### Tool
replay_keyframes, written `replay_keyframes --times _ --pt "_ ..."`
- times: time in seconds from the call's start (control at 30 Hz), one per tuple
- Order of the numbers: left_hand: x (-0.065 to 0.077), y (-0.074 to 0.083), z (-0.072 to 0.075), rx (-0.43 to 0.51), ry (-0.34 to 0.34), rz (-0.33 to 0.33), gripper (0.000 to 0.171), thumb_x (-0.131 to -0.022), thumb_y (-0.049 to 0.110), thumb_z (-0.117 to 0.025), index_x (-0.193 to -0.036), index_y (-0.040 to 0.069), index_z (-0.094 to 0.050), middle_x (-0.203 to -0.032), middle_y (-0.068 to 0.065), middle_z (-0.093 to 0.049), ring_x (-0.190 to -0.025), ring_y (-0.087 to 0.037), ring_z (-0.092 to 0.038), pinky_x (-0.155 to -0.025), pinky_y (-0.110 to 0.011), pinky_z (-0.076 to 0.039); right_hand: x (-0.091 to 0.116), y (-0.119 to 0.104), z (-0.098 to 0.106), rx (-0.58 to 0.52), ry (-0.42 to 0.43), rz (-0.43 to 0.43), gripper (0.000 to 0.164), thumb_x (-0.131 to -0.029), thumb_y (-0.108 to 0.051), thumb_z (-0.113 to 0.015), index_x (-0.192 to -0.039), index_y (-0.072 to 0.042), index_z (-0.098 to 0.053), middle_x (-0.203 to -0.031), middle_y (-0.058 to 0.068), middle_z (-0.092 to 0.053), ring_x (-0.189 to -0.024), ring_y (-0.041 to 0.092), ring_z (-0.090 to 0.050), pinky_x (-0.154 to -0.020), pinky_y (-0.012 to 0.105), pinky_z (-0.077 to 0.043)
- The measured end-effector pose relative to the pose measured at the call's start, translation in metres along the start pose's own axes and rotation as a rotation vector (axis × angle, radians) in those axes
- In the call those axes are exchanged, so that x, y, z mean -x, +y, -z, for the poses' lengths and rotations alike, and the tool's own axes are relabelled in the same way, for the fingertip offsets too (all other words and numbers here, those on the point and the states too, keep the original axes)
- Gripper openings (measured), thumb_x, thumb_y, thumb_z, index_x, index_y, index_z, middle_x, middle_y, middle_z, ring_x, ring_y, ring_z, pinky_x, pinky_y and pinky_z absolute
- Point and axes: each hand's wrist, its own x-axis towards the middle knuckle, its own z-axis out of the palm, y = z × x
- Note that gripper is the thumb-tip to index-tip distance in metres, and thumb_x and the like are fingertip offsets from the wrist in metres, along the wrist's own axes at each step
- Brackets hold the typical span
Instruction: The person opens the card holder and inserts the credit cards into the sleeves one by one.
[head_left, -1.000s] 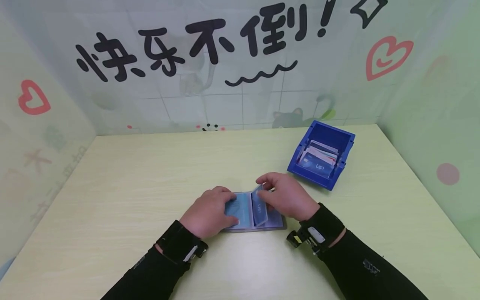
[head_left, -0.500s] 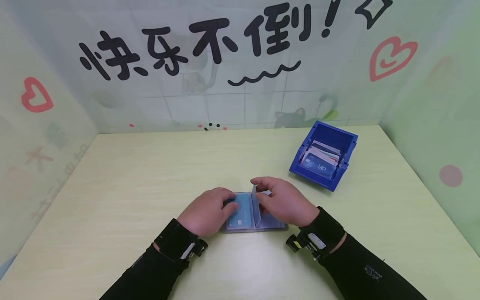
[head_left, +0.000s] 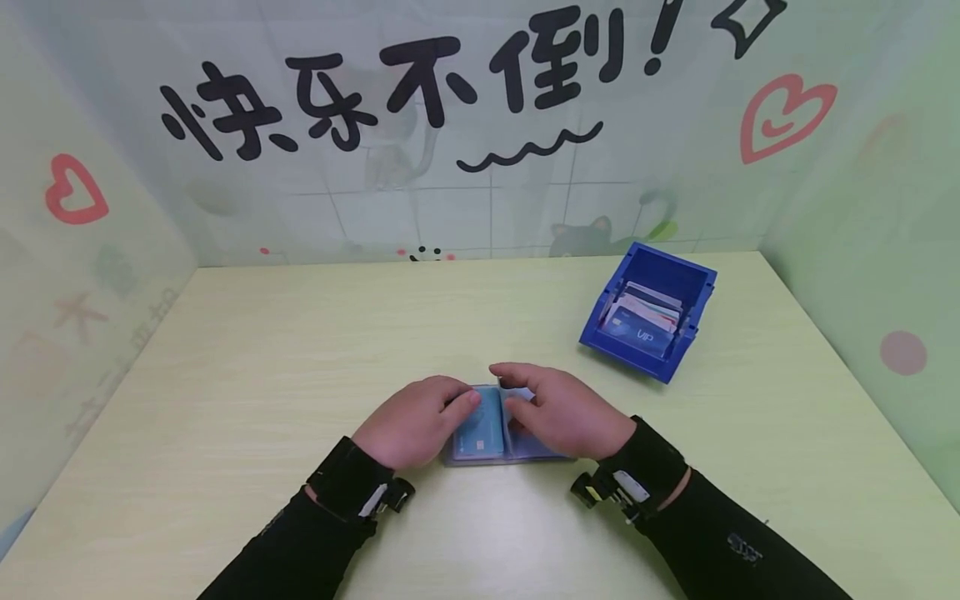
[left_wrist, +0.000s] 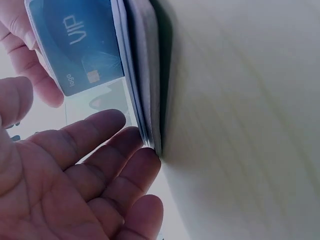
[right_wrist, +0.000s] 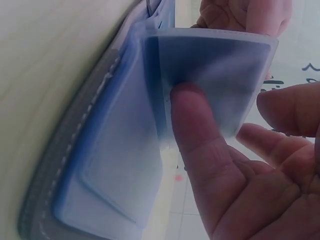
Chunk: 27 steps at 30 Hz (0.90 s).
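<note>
An open card holder (head_left: pixel 536 448) with clear plastic sleeves lies on the table. On its left side a light blue card (head_left: pixel 480 429) shows in a sleeve. My left hand (head_left: pixel 411 421) is at the holder's left edge; in the left wrist view its fingertips touch the page edges, below a blue VIP card (left_wrist: pixel 92 40). My right hand (head_left: pixel 573 412) is over the right half. Seen from the right wrist, its thumb presses flat against a raised clear sleeve (right_wrist: pixel 225 60), while the other fingers stand apart, stretched past the sleeve's outer edge.
A blue plastic box (head_left: pixel 633 358) stands at the back right of the table (head_left: pixel 315 333), with several cards (head_left: pixel 637 329) upright in it. Printed cloth walls (head_left: pixel 480 217) enclose the table at the back and both sides.
The raised sleeve has swung leftward, from facing the camera to nearly hidden behind my right hand, which has shifted left. My left thumb has lifted from the lower left page toward its upper part.
</note>
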Motion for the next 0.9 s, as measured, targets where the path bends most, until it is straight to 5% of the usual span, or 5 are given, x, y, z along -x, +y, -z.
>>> replay_keyframes --times 0.07,0.3,0.43,0.53,0.9 --pt "0.0001 -0.0003 0.0002 0.012 -0.003 -0.001 0.046 -0.112 0.043 -0.047 -0.134 0.011 -0.07 -0.128 0.0 -0.07 -0.116 -0.018 -0.062 -0.11 -0.046 -0.051 0.0002 -0.0001 -0.0006 0.009 -0.009 0.003 0.05 -0.108 -0.016 -0.053 -0.158 -0.017 -0.05 -0.151 0.009 -0.062 -0.108 0.018 -0.06 -0.091 0.037 -0.045" --pt "0.0015 -0.0006 0.0015 0.025 -0.01 -0.002 0.054 -0.112 0.047 -0.045 -0.147 0.008 -0.061 -0.145 -0.005 -0.065 -0.136 -0.023 -0.059 -0.118 -0.05 -0.045 0.0009 -0.0007 -0.0012 0.008 -0.052 -0.011 0.053 -0.107 -0.014 -0.052 -0.159 -0.022 -0.049 -0.153 0.007 -0.06 -0.061 0.013 -0.043 -0.07 0.031 -0.042" --pt "0.002 -0.0012 0.0018 0.029 -0.011 -0.003 0.058 -0.111 0.049 -0.046 -0.15 0.008 -0.058 -0.147 -0.006 -0.063 -0.136 -0.023 -0.06 -0.117 -0.05 -0.046 0.0013 -0.0005 -0.0029 0.026 -0.077 -0.022 0.052 -0.108 -0.015 -0.053 -0.159 -0.025 -0.048 -0.154 0.004 -0.058 -0.091 0.015 -0.059 -0.083 0.034 -0.046" --pt "0.0022 -0.0011 0.002 0.023 -0.012 0.002 0.057 -0.111 0.049 -0.048 -0.149 0.008 -0.058 -0.145 -0.006 -0.064 -0.131 -0.022 -0.061 -0.115 -0.05 -0.047 0.0012 -0.0001 -0.004 0.03 -0.091 -0.024 0.051 -0.109 -0.016 -0.053 -0.159 -0.024 -0.048 -0.154 0.004 -0.058 -0.114 0.018 -0.058 -0.091 0.037 -0.046" --pt "0.0028 0.0018 0.0019 -0.024 -0.001 0.06 0.064 -0.103 0.034 -0.068 -0.157 0.004 -0.047 -0.157 -0.013 -0.055 -0.146 -0.029 -0.053 -0.12 -0.05 -0.043 0.0004 -0.0024 -0.0064 0.05 -0.103 -0.031 0.046 -0.109 -0.013 -0.052 -0.155 -0.018 -0.053 -0.149 0.002 -0.063 -0.137 0.02 -0.058 -0.117 0.049 -0.046"
